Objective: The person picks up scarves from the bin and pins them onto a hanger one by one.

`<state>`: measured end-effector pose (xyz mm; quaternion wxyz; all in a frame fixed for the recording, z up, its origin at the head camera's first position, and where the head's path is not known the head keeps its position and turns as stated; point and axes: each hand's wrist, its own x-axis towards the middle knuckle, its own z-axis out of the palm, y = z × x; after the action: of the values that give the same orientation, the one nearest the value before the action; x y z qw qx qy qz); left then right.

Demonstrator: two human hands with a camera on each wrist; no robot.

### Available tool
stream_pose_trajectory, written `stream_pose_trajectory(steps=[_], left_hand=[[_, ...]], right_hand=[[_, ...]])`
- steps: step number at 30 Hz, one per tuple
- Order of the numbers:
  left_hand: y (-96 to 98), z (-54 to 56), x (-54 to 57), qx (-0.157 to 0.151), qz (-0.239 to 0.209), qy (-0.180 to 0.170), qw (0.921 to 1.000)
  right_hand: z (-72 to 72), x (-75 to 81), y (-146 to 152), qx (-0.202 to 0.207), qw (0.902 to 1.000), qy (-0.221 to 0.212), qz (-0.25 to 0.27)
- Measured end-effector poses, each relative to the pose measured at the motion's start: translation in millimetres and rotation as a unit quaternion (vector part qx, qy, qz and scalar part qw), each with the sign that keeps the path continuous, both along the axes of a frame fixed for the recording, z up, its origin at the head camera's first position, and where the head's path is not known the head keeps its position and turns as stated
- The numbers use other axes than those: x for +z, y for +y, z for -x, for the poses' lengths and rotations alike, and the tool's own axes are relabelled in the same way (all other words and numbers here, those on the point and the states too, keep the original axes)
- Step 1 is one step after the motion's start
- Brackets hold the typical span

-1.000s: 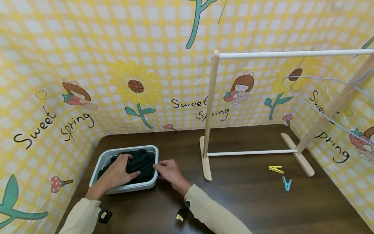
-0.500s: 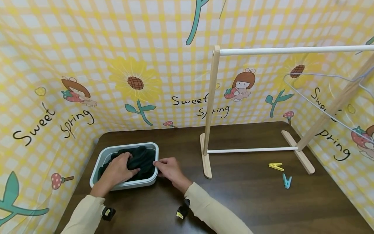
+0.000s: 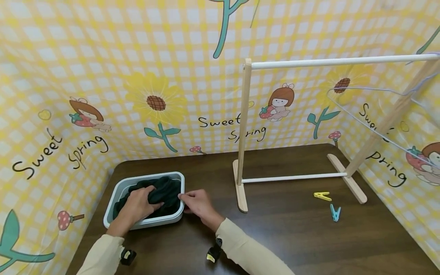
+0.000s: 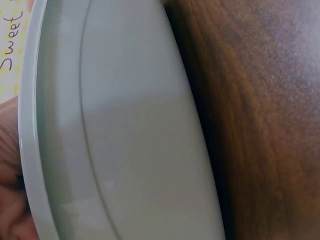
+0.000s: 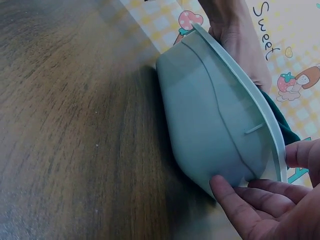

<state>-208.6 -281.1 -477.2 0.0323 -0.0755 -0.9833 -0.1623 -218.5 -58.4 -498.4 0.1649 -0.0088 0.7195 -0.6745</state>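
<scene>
Hands point(image 3: 136, 204) point(image 3: 199, 205) unmoved, dark cloth point(image 3: 168, 193) part-hidden in tub point(image 3: 156, 221), clothespins point(image 3: 319, 195) point(image 3: 335, 217) near rack point(image 3: 243, 126)

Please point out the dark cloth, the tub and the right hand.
Dark cloth point(image 3: 167, 190): head view, on its exposed folds.
Tub point(image 5: 202, 112): right wrist view, on its outer wall.
Right hand point(image 3: 200, 204): head view, on its back.

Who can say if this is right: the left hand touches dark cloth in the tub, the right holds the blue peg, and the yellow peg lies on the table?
Not quite: the right hand grips the tub's rim, not the blue peg, which lies on the table, as the head view shows. The rest is correct.
</scene>
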Motion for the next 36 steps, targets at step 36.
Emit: stream_pose_trajectory(steps=[36], left_hand=[[-8.2,-5.3,11.9,0.038,-0.028,-0.030,0.9984]], right_hand=[[-2.3,-4.5,5,-0.006,0.9999,-0.012,0.011]])
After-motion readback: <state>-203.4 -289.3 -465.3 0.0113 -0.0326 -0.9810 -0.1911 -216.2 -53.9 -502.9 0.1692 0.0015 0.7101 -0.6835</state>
